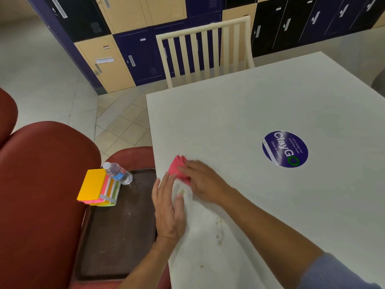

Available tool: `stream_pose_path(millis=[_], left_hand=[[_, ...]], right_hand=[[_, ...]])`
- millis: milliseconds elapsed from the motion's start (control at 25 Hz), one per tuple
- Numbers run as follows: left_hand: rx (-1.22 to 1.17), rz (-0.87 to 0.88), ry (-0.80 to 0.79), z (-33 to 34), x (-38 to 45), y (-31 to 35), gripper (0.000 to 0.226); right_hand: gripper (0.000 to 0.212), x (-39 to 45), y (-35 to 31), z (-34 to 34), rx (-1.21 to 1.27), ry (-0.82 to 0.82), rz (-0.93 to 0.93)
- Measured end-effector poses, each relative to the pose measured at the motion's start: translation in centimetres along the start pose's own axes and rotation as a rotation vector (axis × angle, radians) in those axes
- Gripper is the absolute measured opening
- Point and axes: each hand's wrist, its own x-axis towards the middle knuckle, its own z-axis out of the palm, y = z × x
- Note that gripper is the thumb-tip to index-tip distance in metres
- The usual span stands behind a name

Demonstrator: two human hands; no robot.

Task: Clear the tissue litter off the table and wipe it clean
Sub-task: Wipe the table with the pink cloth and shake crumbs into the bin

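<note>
A crumpled pink cloth (178, 166) lies on the white table (250, 113) near its left edge. My right hand (203, 180) presses on the cloth, fingers bent over its near side. My left hand (169, 207) lies flat at the table's left edge, fingers straight, just below the cloth. Small brownish crumbs and smears (218, 236) dot the tabletop below my hands. No tissue is visible on the table.
A dark tray (116, 247) rests on a red seat (41, 195) left of the table, carrying a water bottle (118, 173) and a stack of coloured sticky notes (98, 187). A round blue sticker (285, 149) marks the tabletop. A cream chair (205, 49) stands at the far side.
</note>
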Motion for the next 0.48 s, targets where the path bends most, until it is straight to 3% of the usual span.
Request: stream_pose_path(millis=[80,160,200,280,400,480], left_hand=[[-0.044,-0.044,0.022,-0.5,0.1,0.2,0.049],[-0.114,-0.154,0.035,-1.2,-0.4,0.7,0.046],[-0.141,-0.208,0.046,-1.5,-1.0,0.8,0.045],[-0.168,-0.252,0.063,-1.6,-2.5,0.5,0.042],[-0.187,-0.219,0.092,-1.2,-3.5,-0.2,0.042],[-0.206,-0.209,0.104,-1.0,-3.2,-0.3,0.044]], right_hand=[[0.034,-2.3,-1.5,0.4,0.083,-0.07,-0.081],[0.033,-3.8,-2.1,-0.4,0.232,-0.116,0.0],[0.039,-3.7,-1.9,-1.4,0.346,-0.076,0.104],[0.05,-2.3,-0.4,-3.8,0.537,0.153,0.315],[0.047,1.0,3.5,-6.8,0.35,0.491,0.531],[0.035,2.9,6.0,-7.1,0.082,0.511,0.619]])
